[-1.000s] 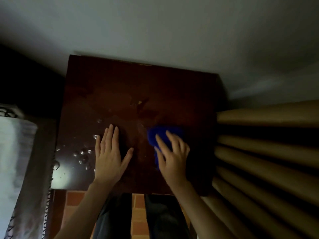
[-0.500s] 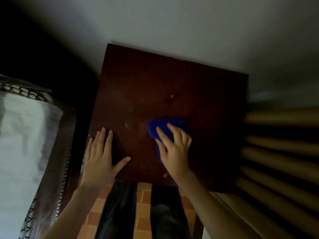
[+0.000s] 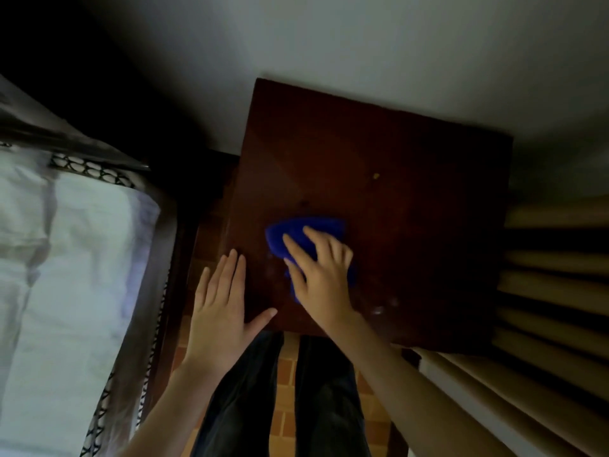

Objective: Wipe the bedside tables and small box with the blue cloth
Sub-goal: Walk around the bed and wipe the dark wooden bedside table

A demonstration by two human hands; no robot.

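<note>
the bench (image 3: 412, 192) is a dark brown square top set against a pale wall (image 3: 329, 44). the blue cloth (image 3: 286, 232) lies on the bench, left of centre and towards the near edge.

right hand (image 3: 321, 278): placed on top of the blue cloth. the grip is wide; the fingers are spread and slightly arched, pressing the cloth down on the bench rather than closing around it. the cloth shows beyond the fingertips and along the side of the palm.

left hand (image 3: 220, 308): lies flat over the near left corner of the bench. the grip is wide and holds nothing; the fingers are straight and close together, the thumb points out to the right along the near edge. the outer fingers reach past the left edge.

a small yellowish speck (image 3: 376, 175) sits on the bench beyond the cloth. a few droplets (image 3: 379, 310) sit near the front edge, right of the right wrist.

a bed (image 3: 66, 258) with white bedding stands to the left, apart from the bench. beige folds (image 3: 553, 291) run along the right side. the person's dark trousers (image 3: 244, 407) stand on an orange tiled floor (image 3: 286, 374).
</note>
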